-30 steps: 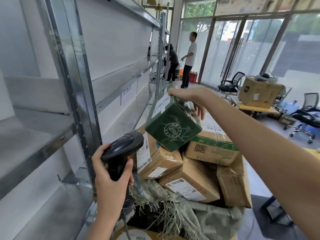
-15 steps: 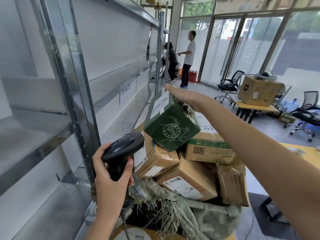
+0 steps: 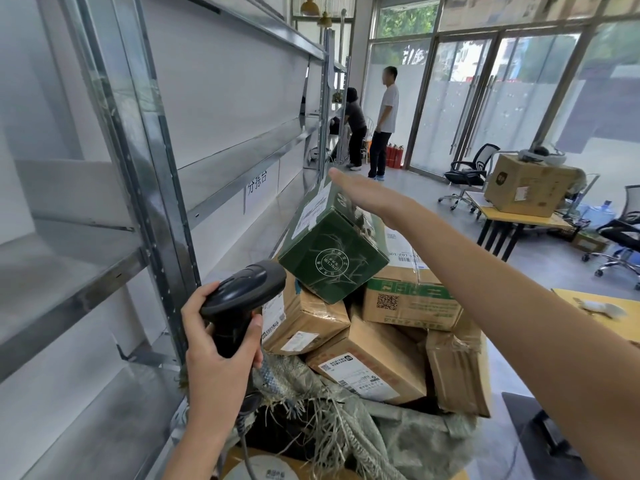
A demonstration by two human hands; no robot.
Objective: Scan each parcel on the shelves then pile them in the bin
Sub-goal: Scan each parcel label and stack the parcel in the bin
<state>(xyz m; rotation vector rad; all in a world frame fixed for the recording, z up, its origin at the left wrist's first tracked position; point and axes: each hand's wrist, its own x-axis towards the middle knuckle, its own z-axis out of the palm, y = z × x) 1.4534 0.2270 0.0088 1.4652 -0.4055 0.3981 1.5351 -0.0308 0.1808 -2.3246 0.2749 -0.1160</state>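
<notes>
A dark green box (image 3: 332, 251) with a white shipping label sits tilted on top of a heap of brown cardboard parcels (image 3: 374, 365). The heap fills a bin lined with a frayed woven sack (image 3: 332, 417). My right hand (image 3: 367, 199) lies flat with straight fingers on the green box's upper side. Lower left, my left hand (image 3: 218, 348) grips a black handheld barcode scanner (image 3: 242, 296), its head close to the green box's lower corner. The metal shelves (image 3: 145, 188) on the left show no parcels.
Two people (image 3: 384, 123) stand far down the aisle by the shelving. At the right are glass doors, office chairs (image 3: 467, 174), a low table with a large cardboard box (image 3: 526, 188), and a yellow table edge (image 3: 602, 313).
My right hand has gone from gripping the green box by its top to lying flat on it with fingers straight. The box has settled on the heap. The scanner hand stays put.
</notes>
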